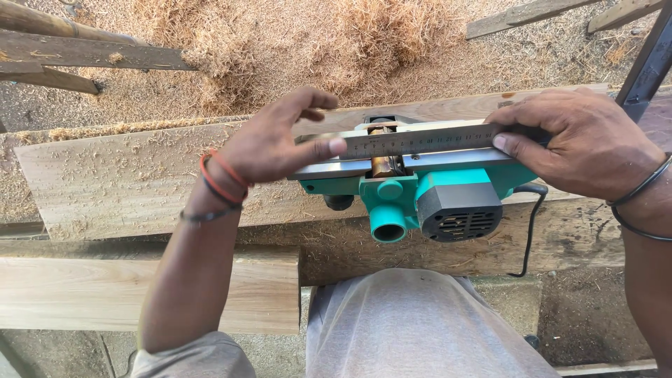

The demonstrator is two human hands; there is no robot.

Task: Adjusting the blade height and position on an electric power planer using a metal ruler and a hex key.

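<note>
Steel ruler [427, 140] lies lengthwise on the upturned sole of the green electric planer [420, 192], spanning between both hands. Left hand [269, 143] pinches its left end with the thumb; right hand [584, 140] presses fingertips on its right end. Plank [126, 175] beneath the left wrist.

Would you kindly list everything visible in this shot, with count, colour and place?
electric planer: one, teal green with a black motor vent, lying upside down on the plank, its metal sole facing up.
steel ruler: one, silver, laid lengthwise along the planer's sole.
power cord: one, black, hanging from the planer's right end.
plank: one, pale wood, across the middle, dusted with shavings.
wood block: one, pale, lower left.
wood shavings: heaps, straw yellow, on the ground beyond.
wood offcuts: several, weathered brown, top corners.
left hand: red and black wrist bands, pressing the ruler's left end.
right hand: dark bangles, pinching the ruler's right end.
</note>
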